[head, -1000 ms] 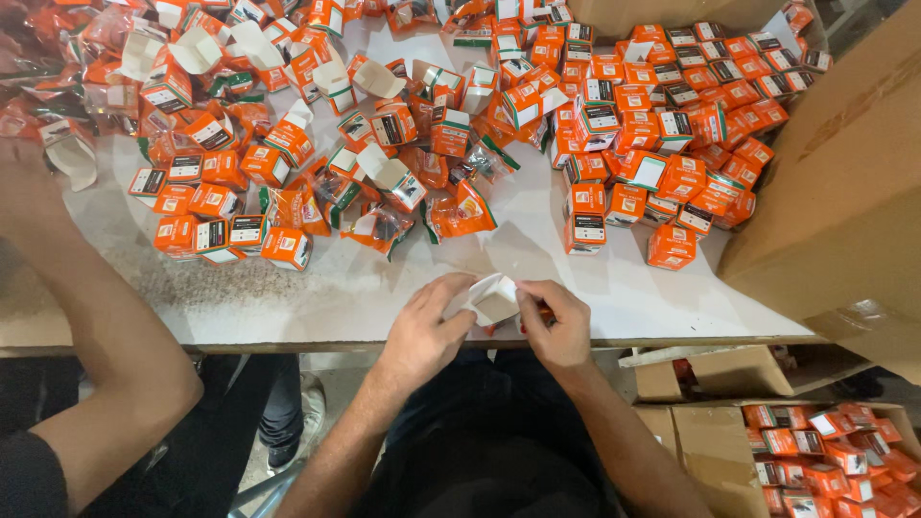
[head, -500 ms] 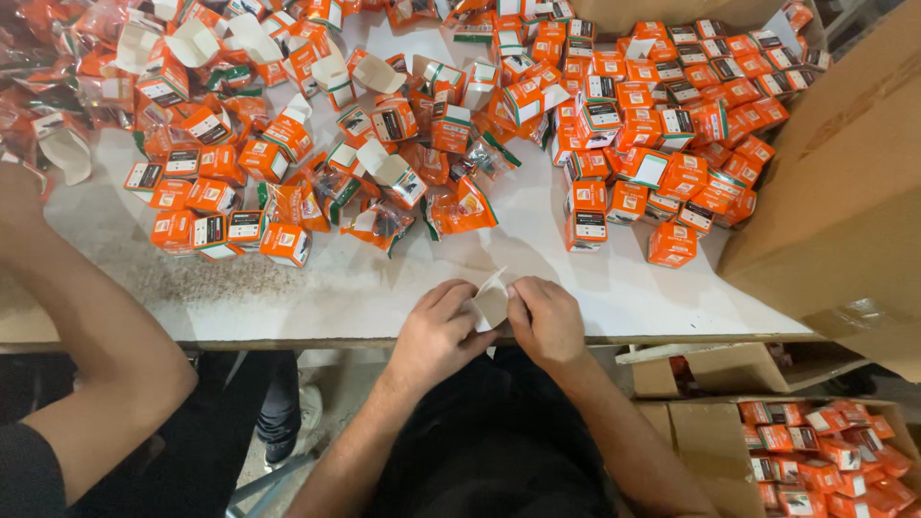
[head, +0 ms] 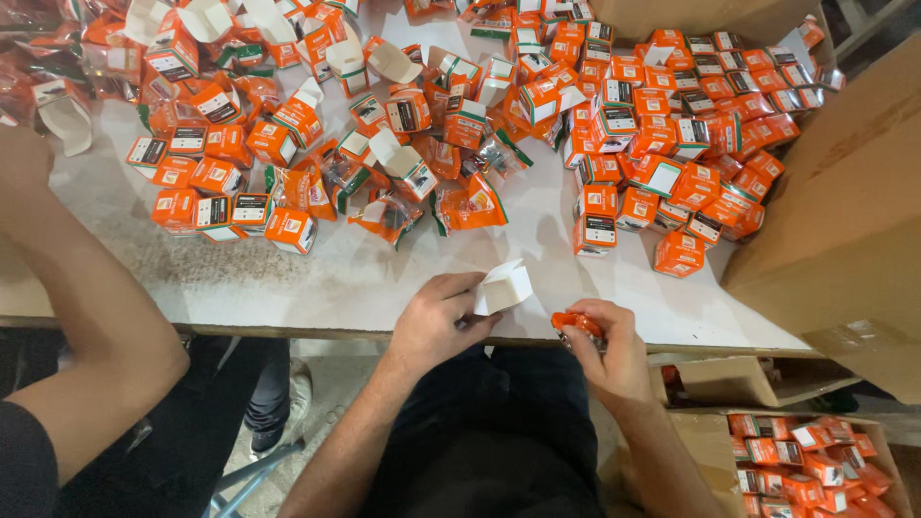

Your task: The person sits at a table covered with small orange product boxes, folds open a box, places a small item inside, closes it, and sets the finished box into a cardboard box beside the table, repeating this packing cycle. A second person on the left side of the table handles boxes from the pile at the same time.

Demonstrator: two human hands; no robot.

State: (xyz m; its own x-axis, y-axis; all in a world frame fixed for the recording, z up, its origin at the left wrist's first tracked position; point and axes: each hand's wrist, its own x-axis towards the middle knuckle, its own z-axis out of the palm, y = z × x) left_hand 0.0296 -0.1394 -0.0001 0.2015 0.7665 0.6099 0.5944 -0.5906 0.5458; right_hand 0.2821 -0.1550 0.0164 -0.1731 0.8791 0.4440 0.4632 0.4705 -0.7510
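Left hand (head: 436,321) fingers are curling shut around a small white open-flapped carton (head: 503,287) just above the near edge of the white table (head: 317,278), while right hand (head: 609,350), just beside that edge, is pinching an orange packet (head: 576,322), orange boxes (head: 662,134) lying heaped well beyond.

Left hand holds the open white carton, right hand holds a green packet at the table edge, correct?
Not quite. In the head view the right hand holds an orange packet, not green. The left hand does hold the open white carton at the table edge.
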